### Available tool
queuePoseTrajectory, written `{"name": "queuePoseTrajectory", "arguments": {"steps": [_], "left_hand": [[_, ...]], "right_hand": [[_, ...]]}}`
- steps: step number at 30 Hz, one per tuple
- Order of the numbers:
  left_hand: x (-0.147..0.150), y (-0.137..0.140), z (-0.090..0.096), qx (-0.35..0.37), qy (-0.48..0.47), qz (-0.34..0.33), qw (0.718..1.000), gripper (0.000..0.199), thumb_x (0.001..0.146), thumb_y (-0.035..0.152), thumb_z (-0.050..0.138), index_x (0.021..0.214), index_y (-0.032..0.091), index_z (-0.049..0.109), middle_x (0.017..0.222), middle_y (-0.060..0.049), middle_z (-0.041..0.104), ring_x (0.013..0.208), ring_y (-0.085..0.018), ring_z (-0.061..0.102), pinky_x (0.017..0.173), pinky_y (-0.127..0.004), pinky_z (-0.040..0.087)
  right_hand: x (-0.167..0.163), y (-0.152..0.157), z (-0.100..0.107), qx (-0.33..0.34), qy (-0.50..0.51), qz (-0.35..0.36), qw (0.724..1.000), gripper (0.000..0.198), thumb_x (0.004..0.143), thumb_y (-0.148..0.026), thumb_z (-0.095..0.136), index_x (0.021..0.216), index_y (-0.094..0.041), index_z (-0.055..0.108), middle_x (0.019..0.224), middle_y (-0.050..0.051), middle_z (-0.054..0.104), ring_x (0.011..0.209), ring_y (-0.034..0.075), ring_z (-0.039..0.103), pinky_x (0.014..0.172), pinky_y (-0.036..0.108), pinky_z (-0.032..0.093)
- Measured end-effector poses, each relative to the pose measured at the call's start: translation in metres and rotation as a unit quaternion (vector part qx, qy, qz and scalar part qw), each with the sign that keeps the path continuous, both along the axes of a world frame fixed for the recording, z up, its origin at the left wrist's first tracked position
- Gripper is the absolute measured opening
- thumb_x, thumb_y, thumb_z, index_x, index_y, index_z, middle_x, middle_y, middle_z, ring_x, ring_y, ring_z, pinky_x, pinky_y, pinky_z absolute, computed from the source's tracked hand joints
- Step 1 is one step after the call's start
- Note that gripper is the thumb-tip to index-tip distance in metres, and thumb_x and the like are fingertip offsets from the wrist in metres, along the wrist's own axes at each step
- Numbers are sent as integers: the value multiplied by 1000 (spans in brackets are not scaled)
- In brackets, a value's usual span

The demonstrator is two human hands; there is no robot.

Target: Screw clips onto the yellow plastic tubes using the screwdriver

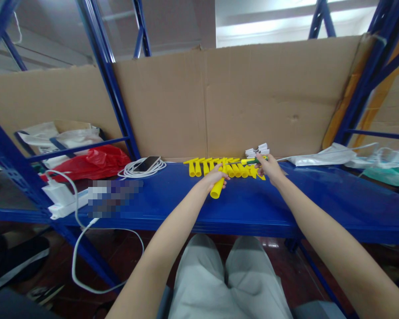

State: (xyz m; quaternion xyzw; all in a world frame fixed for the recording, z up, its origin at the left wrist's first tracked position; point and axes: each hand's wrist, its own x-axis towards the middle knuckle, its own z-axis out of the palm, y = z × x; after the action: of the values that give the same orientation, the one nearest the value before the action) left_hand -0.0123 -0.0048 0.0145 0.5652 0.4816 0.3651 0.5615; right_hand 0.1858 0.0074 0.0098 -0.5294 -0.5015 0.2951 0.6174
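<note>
My left hand point(214, 177) is closed around a yellow plastic tube-shaped part point(217, 190), whose open round end points toward me. In my right hand point(268, 167) is a screwdriver point(252, 161) with a green and yellow handle, held sideways. Its shaft points left at the upper end of the yellow part; whether the tip touches it I cannot tell. Behind my hands lies a row of several similar yellow parts point(192, 169) on the blue shelf point(173, 195). Small white pieces point(257, 150) sit just beyond my right hand, against the cardboard.
A cardboard sheet point(159, 106) closes off the back. On the left are a phone point(148, 164) on a coiled white cable point(128, 170), a red plastic bag point(93, 160) and a power strip point(68, 204). A white packet point(322, 156) lies at right. Blue posts point(109, 84) flank the shelf.
</note>
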Motion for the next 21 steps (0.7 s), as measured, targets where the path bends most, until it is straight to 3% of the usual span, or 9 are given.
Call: {"name": "queuePoseTrajectory", "arguments": {"steps": [4, 9, 15, 21], "left_hand": [[-1, 3, -1, -9, -5, 7, 1000, 79, 79, 0, 46, 146, 26, 13, 64, 4, 53, 41, -6, 44, 42, -16, 37], [-1, 5, -2, -6, -2, -3, 1000, 78, 78, 1, 46, 145, 26, 16, 66, 3, 54, 42, -7, 45, 43, -18, 39], [-1, 5, -3, -9, -9, 8, 1000, 79, 78, -1, 42, 146, 26, 12, 65, 3, 54, 42, -7, 44, 42, -17, 37], [-1, 5, -2, -10, -11, 16, 1000, 79, 77, 0, 45, 146, 25, 13, 65, 2, 54, 42, -7, 45, 41, -16, 37]], "right_hand": [[1, -3, 2, -28, 13, 59, 998, 21, 81, -33, 58, 86, -22, 41, 58, -6, 55, 35, 9, 49, 33, 19, 35], [2, -4, 1, -24, -78, 19, 997, 30, 87, -43, 48, 70, -19, 44, 43, -4, 45, 30, 8, 42, 30, 19, 28], [2, 0, 0, -14, -12, 67, 998, 24, 80, -39, 58, 88, -22, 43, 64, -2, 57, 40, 11, 52, 33, 20, 36], [6, 0, -4, -13, -115, 27, 993, 31, 85, -47, 48, 72, -20, 44, 43, -4, 45, 30, 9, 42, 31, 20, 29]]}}
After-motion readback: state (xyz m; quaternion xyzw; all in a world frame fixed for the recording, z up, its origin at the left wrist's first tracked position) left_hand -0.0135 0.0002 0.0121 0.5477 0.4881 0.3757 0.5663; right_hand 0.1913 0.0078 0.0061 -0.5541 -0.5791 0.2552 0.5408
